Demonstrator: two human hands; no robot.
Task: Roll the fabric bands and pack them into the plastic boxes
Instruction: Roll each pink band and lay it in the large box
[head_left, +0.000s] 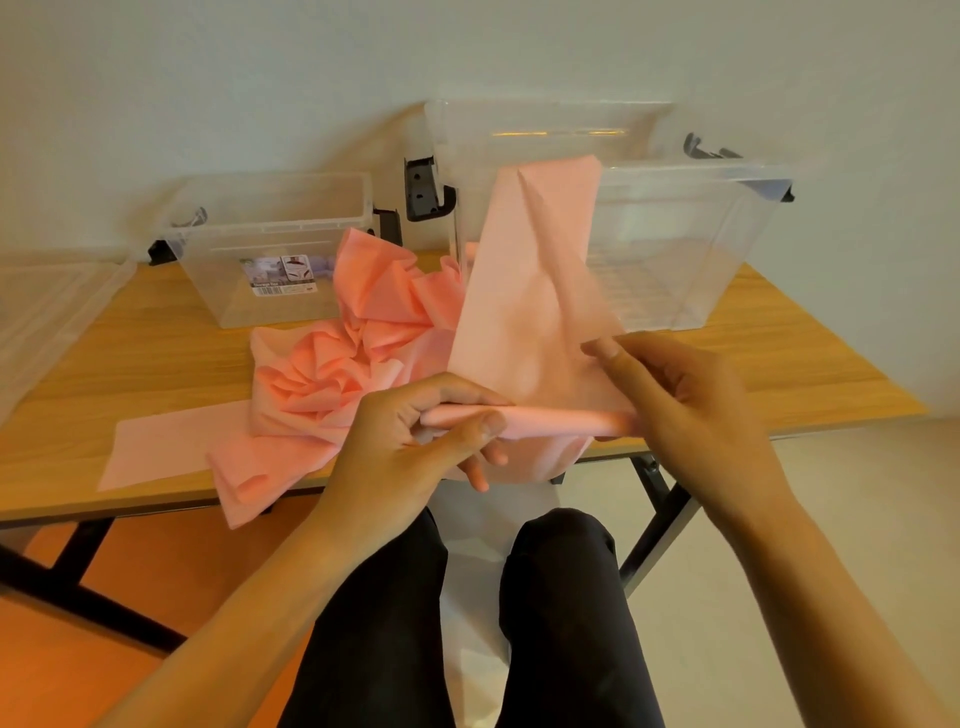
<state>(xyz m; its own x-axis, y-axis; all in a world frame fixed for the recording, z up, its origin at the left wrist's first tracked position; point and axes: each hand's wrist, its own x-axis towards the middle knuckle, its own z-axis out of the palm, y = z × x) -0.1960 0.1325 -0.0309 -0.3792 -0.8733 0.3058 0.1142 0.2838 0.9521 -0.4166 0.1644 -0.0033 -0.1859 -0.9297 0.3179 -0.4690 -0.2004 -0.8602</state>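
- Legs (467, 623) in dark trousers are showing at the bottom, over a pale floor (779, 571).
- Left hand (415, 431) is gripping the left end of a pink band (530, 312): thumb on the near side, fingers curling over the top.
- Right hand (691, 410) is holding the right end of the same band, fingers wrapping the rolled part, thumb lying against the flat fabric above it.
- The rolled part (561, 418) is sitting as a thin tube between both hands, just above the near edge of the surface (156, 364).
- The loose part of the band is rising from the tube toward the big box (675, 234). Its far end is showing in front of the box's near wall; cannot tell if it is lying on the rim.
- A crumpled pile (353, 358) of pink bands is lying on the surface left of the hands, with one fold hanging over the near edge.
- A flat pink strip (166, 447) is lying on the surface, left of the pile and touching it.
- The small box (270, 249), clear with a label on its front, is standing behind the pile, lid off.
- The big box is standing at the back right, clear, with dark latches, open on top.
- A clear lid (47, 312) is lying at the far left.
- A plain wall (467, 52) is running behind everything.
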